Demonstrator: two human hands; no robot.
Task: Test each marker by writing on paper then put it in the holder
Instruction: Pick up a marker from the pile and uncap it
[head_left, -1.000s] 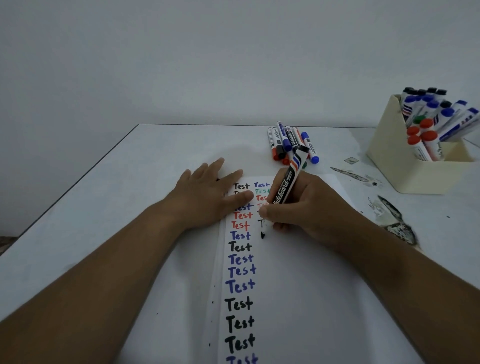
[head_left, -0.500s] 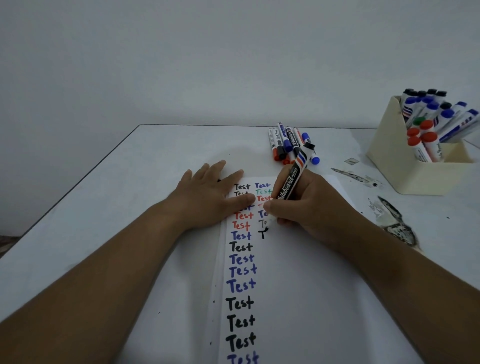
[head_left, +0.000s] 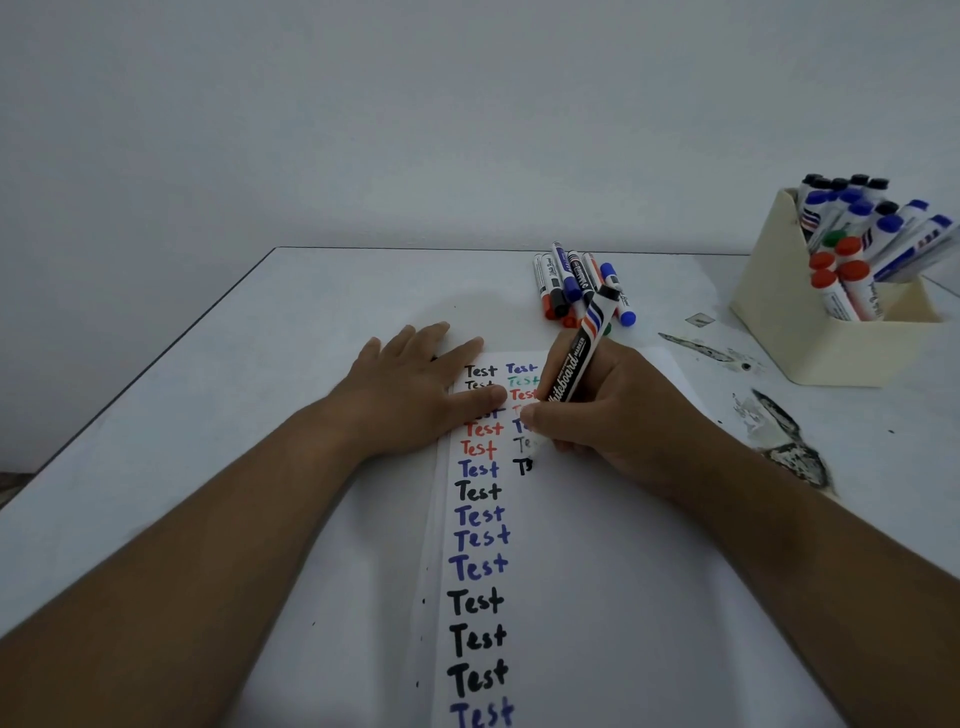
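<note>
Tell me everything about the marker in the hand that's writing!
The marker is white with "Whiteboard" printed in black along its barrel, red and blue stripes near its black back end, and looks like plastic. It is uncapped, tilted with the tip down on the paper, beside a fresh black "T". The right hand grips it low on the barrel; the tip is mostly hidden by fingers.

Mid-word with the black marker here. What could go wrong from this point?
The right hand holding the marker rests on the paper over fresh words in the second column, so it may smear them. The left hand pins only the top left corner, so the sheet could shift mid-stroke. The holder already looks crowded, so adding this marker may be awkward.
</note>
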